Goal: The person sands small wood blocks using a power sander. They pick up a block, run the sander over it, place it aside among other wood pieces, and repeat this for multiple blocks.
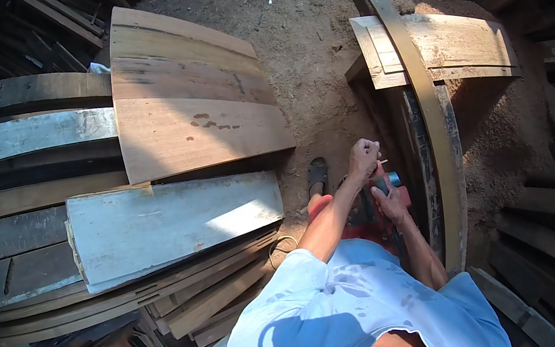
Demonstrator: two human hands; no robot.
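Observation:
My right hand point(390, 203) is wrapped round the dark handle of a red power tool point(405, 194), whose exact kind I cannot make out. A shiny blue, round part point(394, 179) sticks out of its right side. Just ahead of it, my left hand point(364, 157) is curled closed above the tool's front end. Whatever those fingers hold is hidden. A small pale stick-like piece point(384, 162) shows beside them. Close on the right, a long narrow board point(438, 141) lies lengthwise along a dark wooden bench point(422, 150), apart from both hands.
Pale planks point(459, 36) lie crosswise under the long board's far part. Sawdust point(489, 133) covers the ground at right, near stacked timber point(551, 206). Left of me are a wide wooden panel point(194, 107), white boards point(176, 222) and piled planks. My sandalled foot point(317, 174) stands between.

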